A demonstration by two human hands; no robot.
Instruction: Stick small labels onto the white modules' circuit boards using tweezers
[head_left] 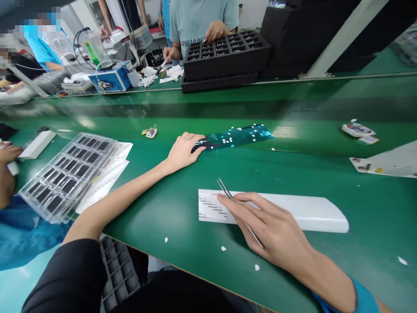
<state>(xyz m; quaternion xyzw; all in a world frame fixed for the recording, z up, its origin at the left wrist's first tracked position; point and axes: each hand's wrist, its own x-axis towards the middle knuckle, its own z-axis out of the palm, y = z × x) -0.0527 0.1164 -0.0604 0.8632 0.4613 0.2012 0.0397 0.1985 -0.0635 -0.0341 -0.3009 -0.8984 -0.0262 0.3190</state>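
My left hand (185,150) reaches to the far part of the green table, its fingers and thumb closed over the left end of a shiny blue-green film strip (244,135). Small white bits dot the strip. Nearer to me, my right hand (270,226) grips metal tweezers (224,188), their tips apart and pointing away to the left with nothing between them. Under that hand lies a white label sheet (211,208) with rows of dark print at its left end. Its right end curls up, and the hand hides part of its middle.
Clear trays (70,174) with dark pieces rest on printed sheets at left, beside a co-worker's hand (9,152). White scraps (223,248) dot the table. Small packs (151,132) lie farther back. Black compartment trays (224,65) stand on the back ledge before another person.
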